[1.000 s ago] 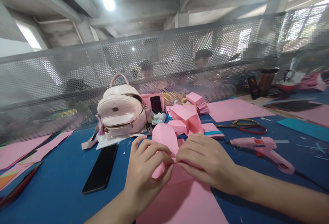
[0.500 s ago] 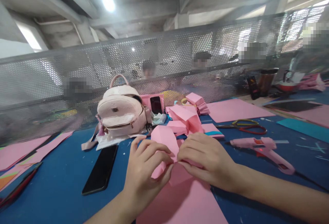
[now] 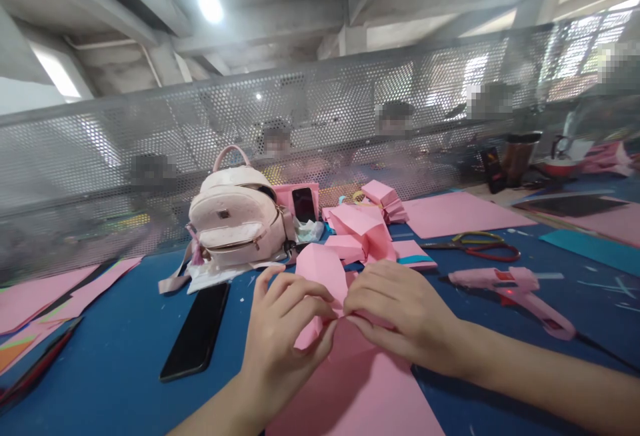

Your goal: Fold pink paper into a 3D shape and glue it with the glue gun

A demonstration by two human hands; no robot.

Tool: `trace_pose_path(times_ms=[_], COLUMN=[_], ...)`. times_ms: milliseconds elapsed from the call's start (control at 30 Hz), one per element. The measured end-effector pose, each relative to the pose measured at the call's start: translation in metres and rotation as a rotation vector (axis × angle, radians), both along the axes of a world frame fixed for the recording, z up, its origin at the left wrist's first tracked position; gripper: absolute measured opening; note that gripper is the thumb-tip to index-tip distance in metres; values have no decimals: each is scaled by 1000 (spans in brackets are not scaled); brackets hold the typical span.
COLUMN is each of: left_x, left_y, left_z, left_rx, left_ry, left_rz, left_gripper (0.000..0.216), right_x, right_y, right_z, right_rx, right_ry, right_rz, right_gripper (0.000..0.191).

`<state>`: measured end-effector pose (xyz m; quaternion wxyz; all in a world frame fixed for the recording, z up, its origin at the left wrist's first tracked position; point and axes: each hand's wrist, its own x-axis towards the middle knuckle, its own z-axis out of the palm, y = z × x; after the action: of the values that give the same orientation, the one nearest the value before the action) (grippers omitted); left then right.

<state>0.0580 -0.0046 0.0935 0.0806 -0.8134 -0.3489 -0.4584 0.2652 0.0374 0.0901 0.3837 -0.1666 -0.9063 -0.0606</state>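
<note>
Both hands meet over a folded piece of pink paper (image 3: pixel 321 269). My left hand (image 3: pixel 287 329) pinches its near edge between thumb and fingertips. Close beside it, my right hand (image 3: pixel 400 313) grips the same edge, its fingers bent over the fold. Part of the folded paper is hidden behind the fingers. Beneath the hands, a flat pink sheet (image 3: pixel 357 393) lies on the blue table. Just beyond them sit several folded pink paper pieces (image 3: pixel 363 226).
Left of my hands lies a black phone (image 3: pixel 196 333), with a pale pink backpack (image 3: pixel 237 219) behind it. To the right are a pink glue gun (image 3: pixel 515 289) and scissors (image 3: pixel 475 247). A perforated metal divider (image 3: pixel 330 109) crosses the back, with people beyond it.
My hands hold nearly the same pose on the folded paper. Behind the divider, one person's head has shifted slightly left.
</note>
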Motion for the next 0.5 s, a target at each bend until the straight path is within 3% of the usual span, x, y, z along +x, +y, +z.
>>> trace_pose_path(times_ms=[500], left_x=[1], left_y=[-1], left_z=[-2], left_rx=[-18], left_ry=[1], left_rz=[-15], left_gripper=[17], right_x=[0], right_y=[0], right_z=[-1], right_rx=[7], right_ry=[10], right_rz=[7], right_gripper=[21])
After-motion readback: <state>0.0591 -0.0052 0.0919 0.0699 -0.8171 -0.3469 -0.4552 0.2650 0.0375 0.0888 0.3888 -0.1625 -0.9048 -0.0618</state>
